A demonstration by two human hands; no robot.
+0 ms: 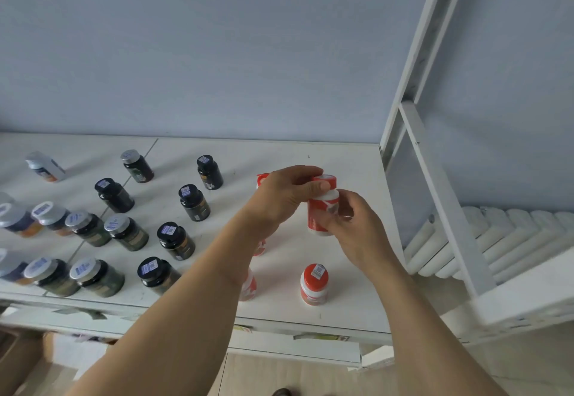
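1. Concerns a red-and-white bottle (318, 209): held off the white table (351, 159), above its right part, roughly upright with a slight lean.
2. Gripped at the red cap (329, 179) by the left hand (285, 200), thumb and fingers curled round it. Gripped at the body by the right hand (357, 231), fingers wrapped about the label.
3. Judged light and stiff (plastic by the look, fill level impossible to tell). Unlikely to crush or break under a firm hold.
4. Judged somewhat slippery along the glossy label. Best taken round the body with one hand and at the cap's edge with the other, as now, for any twisting.
5. Noted on the table: another red-capped bottle (313, 284) standing near the front edge, more red ones partly hidden behind the left forearm, and rows of dark bottles (194, 203) to the left, well apart from the held one.
6. Found flat, hard and white underneath, scuffed in places, with a seam toward the left.
7. Bounded by a pale blue wall (217, 54) behind, a white metal frame (435, 178) at the right and a white radiator (512, 234) beyond it.
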